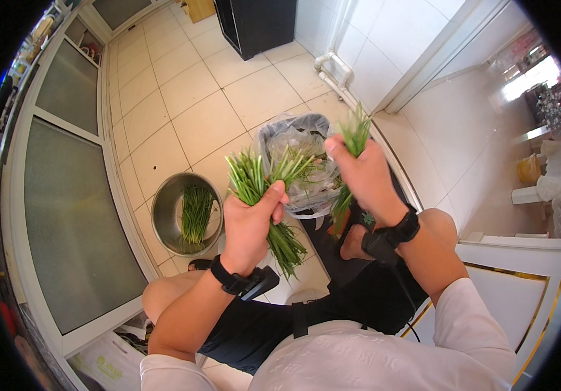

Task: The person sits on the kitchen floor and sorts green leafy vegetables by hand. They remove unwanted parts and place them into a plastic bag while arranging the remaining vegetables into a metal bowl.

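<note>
My left hand (253, 222) grips a thick bunch of long green leafy stems (246, 176), perhaps Chinese chives, with pale cut ends pointing up and leaf tips hanging down. To the right, my right hand (366, 168) is closed around a smaller green bunch (356, 127), slightly blurred at its top. Between and beyond the hands stands a waste bin lined with a clear plastic bag (292, 122), holding crumpled plastic and green scraps. A round stainless-steel basin (163, 215) sits on the floor left of my left hand, with a bundle of green stems (196, 212) inside.
Cabinets with frosted panels (80, 220) run along the left. A black cabinet (261, 24) stands on the tiled floor (202, 102) at the top. White pipes (334, 71) run low along the wall. A dark mat (327, 249) lies under my right foot.
</note>
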Motion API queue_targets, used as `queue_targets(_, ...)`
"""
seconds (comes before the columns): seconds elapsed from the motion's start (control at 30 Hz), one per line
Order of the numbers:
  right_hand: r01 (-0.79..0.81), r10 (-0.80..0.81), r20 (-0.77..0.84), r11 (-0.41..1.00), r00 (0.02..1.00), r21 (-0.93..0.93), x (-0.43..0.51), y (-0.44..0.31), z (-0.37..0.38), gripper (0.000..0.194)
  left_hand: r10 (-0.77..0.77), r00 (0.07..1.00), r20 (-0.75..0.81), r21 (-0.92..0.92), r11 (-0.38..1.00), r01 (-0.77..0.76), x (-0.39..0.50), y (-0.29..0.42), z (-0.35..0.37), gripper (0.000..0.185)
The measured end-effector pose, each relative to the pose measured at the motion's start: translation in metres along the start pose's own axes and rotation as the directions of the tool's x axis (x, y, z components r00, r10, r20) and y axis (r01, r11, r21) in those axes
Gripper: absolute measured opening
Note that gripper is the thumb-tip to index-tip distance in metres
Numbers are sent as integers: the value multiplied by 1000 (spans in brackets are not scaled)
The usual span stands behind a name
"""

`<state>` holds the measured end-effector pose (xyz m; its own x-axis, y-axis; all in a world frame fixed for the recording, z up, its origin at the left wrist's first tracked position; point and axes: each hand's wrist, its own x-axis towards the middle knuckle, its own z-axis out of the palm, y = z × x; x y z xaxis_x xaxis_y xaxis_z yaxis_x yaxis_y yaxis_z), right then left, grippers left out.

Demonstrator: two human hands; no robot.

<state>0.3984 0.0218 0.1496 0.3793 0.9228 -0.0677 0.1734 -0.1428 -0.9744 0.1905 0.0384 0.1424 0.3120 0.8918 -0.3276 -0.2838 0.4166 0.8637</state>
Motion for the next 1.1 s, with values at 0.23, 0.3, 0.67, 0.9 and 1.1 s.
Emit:
queue_targets(0.23,-194,195,156,981,968,-22,4,8,-2,31,-8,1000,14,-46,999,9,2,1,-5,12)
queue_targets(0.3,-213,206,183,977,961,16,1,9,2,29,-1,1000,7,-41,999,2,2,-1,-3,11)
queue_targets(0.67,162,-149,228,986,962,-37,-4,-2,3,22,69,997,43,115,991,-74,-1,1,-1,7)
queue_targets(0.9,216,-182,178,956,967,-198,-5,2,2,27,18,999,45,65,998,-20,-1,1,2,9)
queue_targets(1.1,264,-223,193,938,955,-224,-2,2,0,29,20,999,25,56,998,-21,-2,0,2,11)
